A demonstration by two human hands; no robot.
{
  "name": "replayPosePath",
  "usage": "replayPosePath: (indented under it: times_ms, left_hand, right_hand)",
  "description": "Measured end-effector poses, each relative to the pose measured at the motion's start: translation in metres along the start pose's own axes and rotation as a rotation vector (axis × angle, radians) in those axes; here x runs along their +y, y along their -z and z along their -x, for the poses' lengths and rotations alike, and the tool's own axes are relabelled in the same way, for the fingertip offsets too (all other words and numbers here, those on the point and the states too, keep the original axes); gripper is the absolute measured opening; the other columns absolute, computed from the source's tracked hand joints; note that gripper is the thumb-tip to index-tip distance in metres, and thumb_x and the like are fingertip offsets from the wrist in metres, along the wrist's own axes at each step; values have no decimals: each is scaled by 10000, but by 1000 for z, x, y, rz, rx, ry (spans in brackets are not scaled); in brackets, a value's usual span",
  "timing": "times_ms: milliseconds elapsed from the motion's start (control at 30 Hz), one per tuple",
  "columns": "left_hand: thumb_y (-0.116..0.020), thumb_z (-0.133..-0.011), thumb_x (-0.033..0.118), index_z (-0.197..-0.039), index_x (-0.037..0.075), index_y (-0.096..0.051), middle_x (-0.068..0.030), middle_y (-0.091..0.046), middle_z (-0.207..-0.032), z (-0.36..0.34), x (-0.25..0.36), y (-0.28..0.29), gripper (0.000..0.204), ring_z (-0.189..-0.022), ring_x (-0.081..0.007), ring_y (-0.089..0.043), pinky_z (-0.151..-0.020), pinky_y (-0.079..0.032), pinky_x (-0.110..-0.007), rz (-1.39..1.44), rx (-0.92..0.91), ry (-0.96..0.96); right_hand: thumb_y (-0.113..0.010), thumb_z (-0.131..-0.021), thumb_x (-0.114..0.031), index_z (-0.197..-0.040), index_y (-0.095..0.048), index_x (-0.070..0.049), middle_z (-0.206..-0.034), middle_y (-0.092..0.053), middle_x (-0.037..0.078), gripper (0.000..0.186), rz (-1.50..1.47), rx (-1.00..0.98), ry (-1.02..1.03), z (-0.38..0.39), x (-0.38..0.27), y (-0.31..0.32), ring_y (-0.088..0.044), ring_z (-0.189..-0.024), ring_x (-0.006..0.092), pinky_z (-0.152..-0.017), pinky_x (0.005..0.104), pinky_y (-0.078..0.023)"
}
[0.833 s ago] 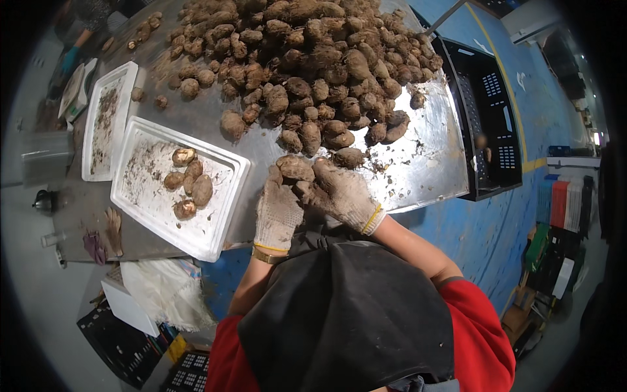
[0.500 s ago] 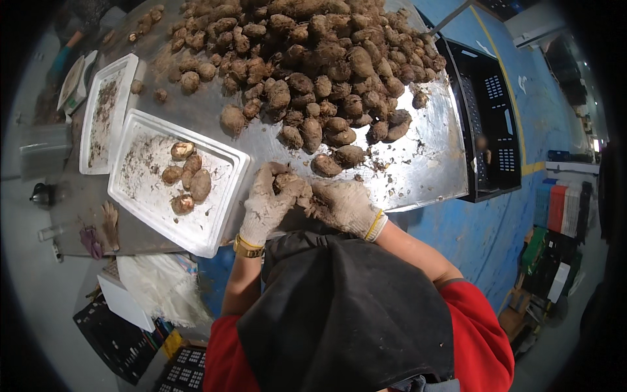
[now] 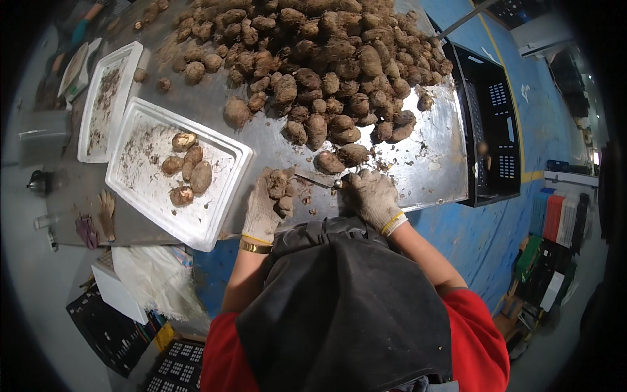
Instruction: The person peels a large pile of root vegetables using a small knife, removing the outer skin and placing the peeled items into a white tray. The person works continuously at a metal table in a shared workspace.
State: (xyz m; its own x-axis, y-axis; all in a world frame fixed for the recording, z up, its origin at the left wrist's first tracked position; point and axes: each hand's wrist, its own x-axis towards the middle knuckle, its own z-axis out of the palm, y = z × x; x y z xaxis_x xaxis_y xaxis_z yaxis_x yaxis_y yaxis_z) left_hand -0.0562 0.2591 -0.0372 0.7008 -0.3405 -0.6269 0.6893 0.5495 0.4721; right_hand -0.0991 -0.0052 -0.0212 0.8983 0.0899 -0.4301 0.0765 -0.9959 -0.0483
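Observation:
My left hand [image 3: 262, 212], in a soiled white knit glove, is closed around a brown, rough-skinned taro [image 3: 279, 185] near the table's front edge. To its right, my gloved right hand [image 3: 377, 198] grips a knife [image 3: 315, 177]. The blade points left toward the taro, and a gap separates its tip from my left hand. Most of the knife's handle is hidden in the glove. Just beyond my right hand lie two taros [image 3: 353, 154] on the metal table [image 3: 431, 166]. Farther back rises a large heap of hairy taros [image 3: 339, 59].
A white foam tray [image 3: 225, 196] at the left holds several taros, some with pale cut ends. Behind it lies a second white tray [image 3: 88, 134] with dirt in it. A black crate [image 3: 513, 124] stands beyond the table's right edge. Loose gloves [image 3: 106, 215] lie at the far left.
My hands were together over the taro and have moved apart. My right hand has shifted right, and the knife blade now shows between them. The left hand still holds the taro.

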Motion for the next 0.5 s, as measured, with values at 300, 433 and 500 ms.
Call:
replayPosePath:
  times_ms: [300, 433, 500]
  left_hand:
    - [-495, -994, 506, -1028, 69, -698, -116, -680, -814, -8, 3, 17, 483, -424, -169, -475, -382, -350, -276, 139, -15, 121]
    - [-497, -979, 472, -1133, 86, -652, -99, -663, -882, -12, -14, 35, 443, -485, -190, -473, -401, -352, -295, 389, -177, 159]
    - [-466, -988, 439, -1188, 86, -616, -86, -655, -950, -15, -17, 38, 433, -557, -199, -499, -420, -368, -306, 417, -386, 157]
  right_hand:
    - [-725, -860, -303, -1107, -582, -68, -958, -619, 160, 370, -554, 222, 106, 26, -9, 32, -653, -827, 349, -693, 441, -526]
    - [-734, -832, -127, -1137, -600, -42, -965, -617, 147, 344, -795, 313, 195, 32, -31, 57, -639, -766, 343, -659, 389, -536]
    - [-718, -846, -258, -1148, -591, -70, -984, -614, 141, 378, -722, 386, 280, 31, -33, 53, -647, -805, 343, -657, 405, -528]
